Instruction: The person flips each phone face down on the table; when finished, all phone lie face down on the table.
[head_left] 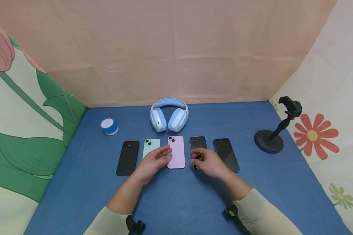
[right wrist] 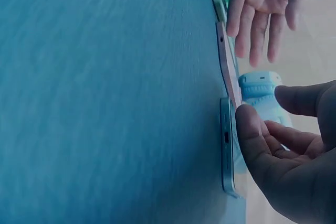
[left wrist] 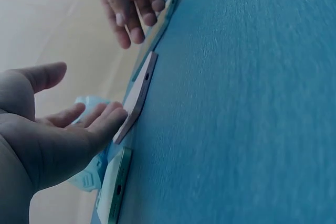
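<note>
Several phones lie in a row on a blue cloth. My left hand (head_left: pixel 156 161) is at the left edge of the pink phone (head_left: pixel 177 153), partly over the mint phone (head_left: pixel 151 145); in the left wrist view its fingers (left wrist: pixel 105 127) are extended, with nothing held. My right hand (head_left: pixel 209 162) hovers at the dark-screened phone (head_left: pixel 198 142), covering its lower part. Seen from the right wrist, the thumb and fingers (right wrist: pixel 249 127) are loosely bent and apart, beside that phone's edge (right wrist: pixel 227 150), gripping nothing. A black phone (head_left: pixel 127 158) lies far left, another dark phone (head_left: pixel 227 154) right.
Light blue headphones (head_left: pixel 169 114) stand behind the phones. A blue-and-white round container (head_left: pixel 109 126) is at the back left, and a black stand (head_left: pixel 269 141) with a round base at the right. Walls of printed cloth border the table (head_left: pixel 176 202).
</note>
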Action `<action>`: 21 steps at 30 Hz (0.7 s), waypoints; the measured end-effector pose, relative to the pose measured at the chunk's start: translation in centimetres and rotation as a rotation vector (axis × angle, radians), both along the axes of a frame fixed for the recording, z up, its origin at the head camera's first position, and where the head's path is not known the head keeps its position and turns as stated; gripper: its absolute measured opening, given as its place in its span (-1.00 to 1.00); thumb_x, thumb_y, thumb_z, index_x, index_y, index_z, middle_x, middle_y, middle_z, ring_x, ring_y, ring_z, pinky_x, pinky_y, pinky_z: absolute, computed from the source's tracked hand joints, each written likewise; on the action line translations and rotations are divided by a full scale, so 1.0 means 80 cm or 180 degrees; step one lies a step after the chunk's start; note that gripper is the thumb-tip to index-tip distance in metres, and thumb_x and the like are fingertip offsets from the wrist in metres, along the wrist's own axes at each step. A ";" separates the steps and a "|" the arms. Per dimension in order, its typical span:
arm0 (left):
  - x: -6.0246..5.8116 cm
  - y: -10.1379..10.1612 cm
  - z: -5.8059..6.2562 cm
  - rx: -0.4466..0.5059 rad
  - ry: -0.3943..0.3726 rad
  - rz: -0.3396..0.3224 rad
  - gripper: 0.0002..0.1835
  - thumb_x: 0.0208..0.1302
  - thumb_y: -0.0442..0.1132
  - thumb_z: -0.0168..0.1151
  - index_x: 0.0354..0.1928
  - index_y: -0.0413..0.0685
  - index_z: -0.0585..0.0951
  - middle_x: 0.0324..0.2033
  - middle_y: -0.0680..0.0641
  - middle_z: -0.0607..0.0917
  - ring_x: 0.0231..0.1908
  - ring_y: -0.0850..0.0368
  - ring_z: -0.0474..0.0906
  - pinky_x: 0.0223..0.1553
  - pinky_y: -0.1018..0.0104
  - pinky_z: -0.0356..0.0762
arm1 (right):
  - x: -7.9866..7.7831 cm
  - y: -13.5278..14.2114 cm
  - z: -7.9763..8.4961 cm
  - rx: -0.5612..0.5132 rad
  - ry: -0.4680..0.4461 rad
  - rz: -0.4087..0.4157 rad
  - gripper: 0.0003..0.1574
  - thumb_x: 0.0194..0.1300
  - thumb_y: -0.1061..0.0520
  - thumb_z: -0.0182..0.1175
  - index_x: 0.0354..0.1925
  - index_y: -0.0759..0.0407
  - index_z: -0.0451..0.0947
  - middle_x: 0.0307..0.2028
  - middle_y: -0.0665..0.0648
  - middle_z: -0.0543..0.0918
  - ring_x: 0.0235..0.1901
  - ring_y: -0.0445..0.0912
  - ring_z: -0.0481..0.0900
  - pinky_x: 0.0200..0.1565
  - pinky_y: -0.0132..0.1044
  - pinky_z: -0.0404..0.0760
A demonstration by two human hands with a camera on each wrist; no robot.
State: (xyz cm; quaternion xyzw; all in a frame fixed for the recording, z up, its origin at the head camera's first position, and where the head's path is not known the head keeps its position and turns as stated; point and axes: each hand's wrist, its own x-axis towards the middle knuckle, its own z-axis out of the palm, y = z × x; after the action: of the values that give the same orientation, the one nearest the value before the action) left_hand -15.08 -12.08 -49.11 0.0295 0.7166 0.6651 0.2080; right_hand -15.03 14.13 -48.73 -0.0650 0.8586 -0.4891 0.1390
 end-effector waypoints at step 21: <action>-0.013 0.050 -0.004 -0.0057 0.0046 -0.0141 -0.24 0.34 -0.28 0.41 0.53 -0.17 0.33 0.42 -0.21 0.48 0.39 -0.11 0.46 0.34 0.00 0.47 | -0.004 0.048 -0.001 0.0600 0.0272 -0.0153 -0.42 0.41 0.10 0.33 0.33 0.21 0.55 0.06 0.13 0.71 -0.11 -0.04 0.73 -0.25 -0.19 0.70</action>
State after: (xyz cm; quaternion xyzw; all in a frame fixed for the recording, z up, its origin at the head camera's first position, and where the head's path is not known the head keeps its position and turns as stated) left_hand -16.16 -8.10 -49.45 0.0483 0.7232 0.6536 0.2178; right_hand -15.39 17.99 -48.79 -0.0518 0.9073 -0.4061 0.0959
